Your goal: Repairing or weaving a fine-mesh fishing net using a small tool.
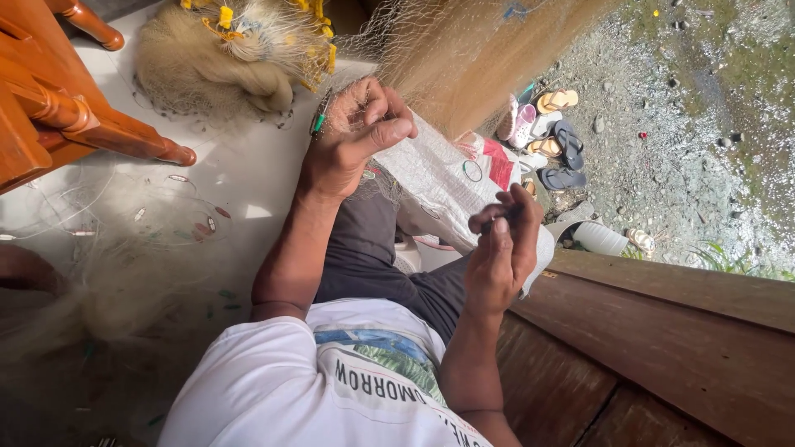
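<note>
Right hand (503, 248) was clenched, pinching a small dark tool (499, 219), probably a netting needle, just above the lap. Left hand (358, 132) was farther out, gripping fine fishing net (464, 58) bunched between its fingers. White sack (439, 178) lay over the knees. Beyond, a heaped net with yellow floats (232, 50) sat on the pale floor (248, 165). Mending looked midway; much net left, extent unclear.

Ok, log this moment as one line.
left hand: pinching fine beige fishing net | right hand: gripping small dark tool | white woven sack on lap
</note>
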